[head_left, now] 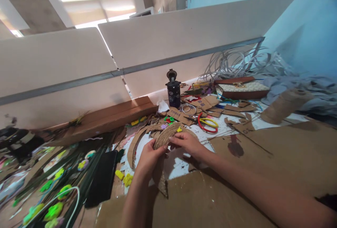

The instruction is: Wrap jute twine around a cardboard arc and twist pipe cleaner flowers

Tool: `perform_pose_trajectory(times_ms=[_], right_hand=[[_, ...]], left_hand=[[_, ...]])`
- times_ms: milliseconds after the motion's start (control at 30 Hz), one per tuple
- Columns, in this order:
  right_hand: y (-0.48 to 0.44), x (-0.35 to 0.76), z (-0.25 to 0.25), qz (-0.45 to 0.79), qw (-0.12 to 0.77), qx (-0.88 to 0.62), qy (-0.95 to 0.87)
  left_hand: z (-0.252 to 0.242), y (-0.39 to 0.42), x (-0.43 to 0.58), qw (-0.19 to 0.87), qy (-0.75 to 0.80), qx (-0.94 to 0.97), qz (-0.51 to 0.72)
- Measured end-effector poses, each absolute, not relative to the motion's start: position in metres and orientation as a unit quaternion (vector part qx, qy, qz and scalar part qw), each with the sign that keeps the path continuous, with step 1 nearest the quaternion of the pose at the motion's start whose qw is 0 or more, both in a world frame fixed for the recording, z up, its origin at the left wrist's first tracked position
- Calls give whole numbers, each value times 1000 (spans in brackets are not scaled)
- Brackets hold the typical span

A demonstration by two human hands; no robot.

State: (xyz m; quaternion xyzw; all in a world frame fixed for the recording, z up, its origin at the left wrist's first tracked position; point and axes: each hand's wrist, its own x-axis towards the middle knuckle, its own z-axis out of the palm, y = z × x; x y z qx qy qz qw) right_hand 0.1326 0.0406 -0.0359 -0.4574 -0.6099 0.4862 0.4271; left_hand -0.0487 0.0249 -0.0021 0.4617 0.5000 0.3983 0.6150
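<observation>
A curved cardboard piece wrapped in jute twine (165, 136) stands on edge at the middle of the cluttered table. My left hand (149, 158) grips its left lower side, fingers closed on it. My right hand (187, 143) pinches its near rim from the right. Small yellow, purple and green foam flowers (179, 129) lie just behind the piece. A pointed cardboard scrap (161, 182) sticks out below my left hand.
A dark jar with a knob lid (173, 91) stands behind. Red and yellow rings (207, 122), cardboard scraps, a twine spool (285, 104), a woven box (243, 89) and cane coils lie at right. A black phone (102, 179) and green foam pieces lie at left. White partition boards close the back.
</observation>
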Motion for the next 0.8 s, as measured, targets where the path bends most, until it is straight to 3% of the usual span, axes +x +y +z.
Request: perform_pose_trajectory(times_ms=[100, 200, 333, 567, 800], right_hand=[[40, 142, -23, 316, 398, -476, -718], [36, 149, -14, 140, 262, -429, -853], [26, 148, -13, 100, 137, -355, -919], [21, 140, -13, 61, 69, -344, -934], [25, 144, -13, 56, 56, -393, -916]], left_hand=[[3, 27, -55, 586, 532, 452, 411], [5, 29, -65, 580, 536, 461, 405], [5, 30, -77, 593, 508, 502, 372], [10, 32, -89, 578, 542, 499, 352], [9, 33, -89, 573, 550, 494, 354]])
